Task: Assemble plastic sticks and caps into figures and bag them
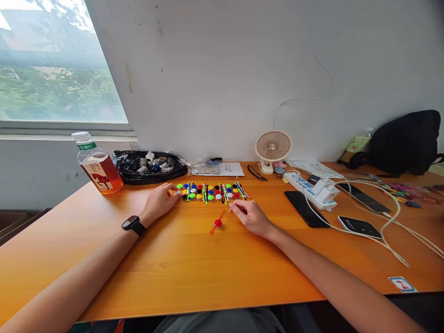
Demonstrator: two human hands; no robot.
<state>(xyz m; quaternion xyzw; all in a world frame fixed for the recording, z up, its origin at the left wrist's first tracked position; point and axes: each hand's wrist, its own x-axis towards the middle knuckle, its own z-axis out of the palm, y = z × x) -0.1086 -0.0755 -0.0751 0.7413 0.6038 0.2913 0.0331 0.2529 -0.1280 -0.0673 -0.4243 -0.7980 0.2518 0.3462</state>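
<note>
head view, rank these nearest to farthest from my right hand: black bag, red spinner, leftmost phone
1. Red spinner: on the table, just left of the right hand.
2. Leftmost phone: lying flat, to the hand's right.
3. Black bag: far right, toward the back of the table.

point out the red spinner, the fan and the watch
Red spinner (218, 223): head view, on its round red middle.
Fan (273, 146): head view, on the centre of its grille.
Watch (130, 222): head view, on its dark face.
</note>
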